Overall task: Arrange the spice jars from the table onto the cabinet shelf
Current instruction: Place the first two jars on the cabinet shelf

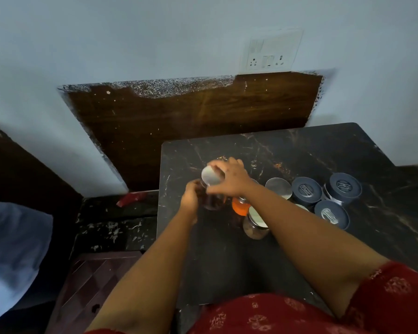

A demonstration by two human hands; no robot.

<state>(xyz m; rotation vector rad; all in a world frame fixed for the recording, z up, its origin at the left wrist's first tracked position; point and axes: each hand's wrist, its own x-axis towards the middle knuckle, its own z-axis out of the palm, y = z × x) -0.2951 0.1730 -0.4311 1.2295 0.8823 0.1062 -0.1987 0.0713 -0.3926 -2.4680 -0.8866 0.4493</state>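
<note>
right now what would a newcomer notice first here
Both hands meet on a tilted silver-lidded glass jar at the black marble table's left side: right hand over it, left hand at its side. Right of them stand three dark-lidded jars; an orange-capped bottle sits under the right wrist.

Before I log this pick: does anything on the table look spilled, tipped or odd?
No spill shows. The one thing askew is the silver-lidded jar: both hands, the left hand and the right hand, hold it tilted above the black marble table. The dark-lidded jars stand upright.
</note>
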